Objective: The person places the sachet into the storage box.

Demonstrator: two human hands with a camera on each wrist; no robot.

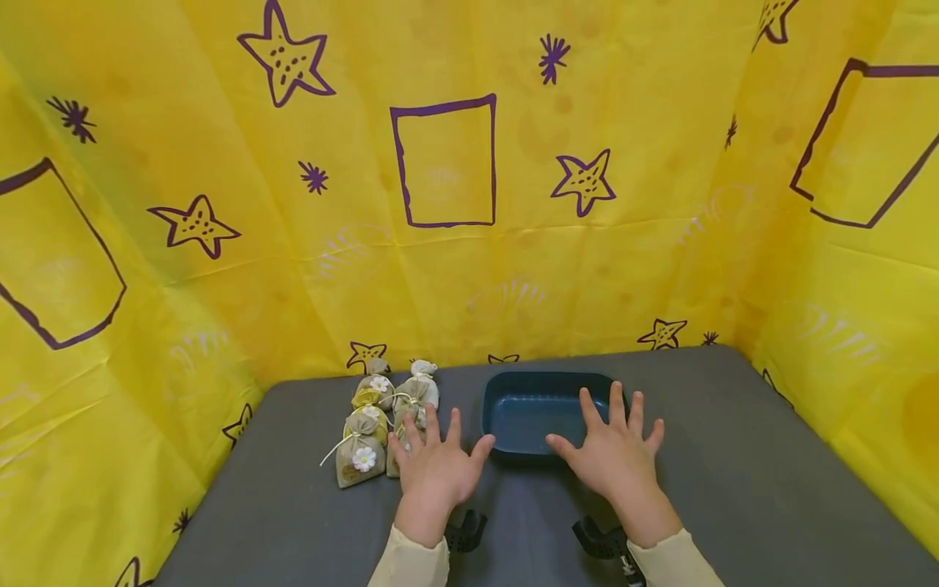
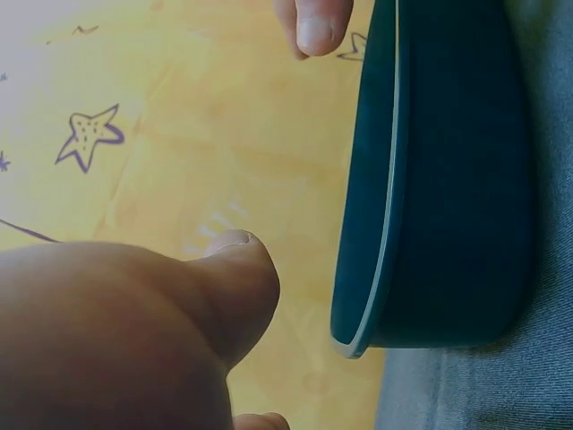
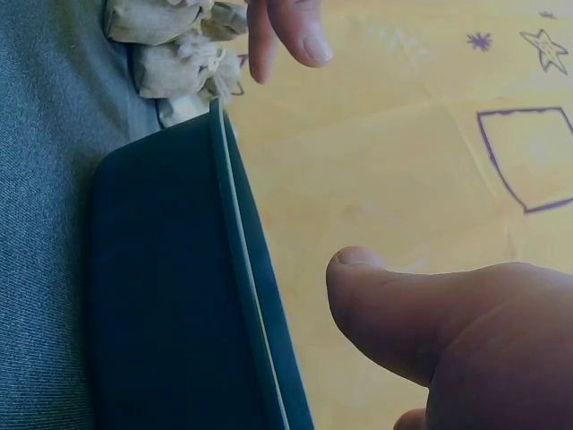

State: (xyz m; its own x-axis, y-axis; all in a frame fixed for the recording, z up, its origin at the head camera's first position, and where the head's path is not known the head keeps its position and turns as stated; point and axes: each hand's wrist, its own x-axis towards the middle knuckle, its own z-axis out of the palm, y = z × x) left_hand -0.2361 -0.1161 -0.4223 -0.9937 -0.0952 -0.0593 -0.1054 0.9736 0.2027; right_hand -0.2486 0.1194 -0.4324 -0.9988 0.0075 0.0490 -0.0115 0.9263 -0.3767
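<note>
Both hands are held out with fingers spread and nothing in them. In the head view the left hand (image 1: 438, 469) overlaps the front of a group of small drawstring sachets (image 1: 363, 444), its thumb near the left end of a dark teal rectangular bin (image 1: 513, 451). My right hand (image 1: 618, 456) overlaps the bin's right part, fingers fanned above it. The sachets are beige, yellow and whitish, tied with cord, some bearing a white flower; the left hand hides part of them. From the right wrist, the thumb (image 3: 367, 296) shows apart from the bin's rim.
A grey cloth-covered table (image 1: 286, 489) carries everything. Yellow fabric (image 1: 455, 277) with purple stars and frames hangs behind and at both sides. Black curved straps or mounts (image 1: 467, 531) sit by the wrists, below the cream sleeves (image 1: 412, 562).
</note>
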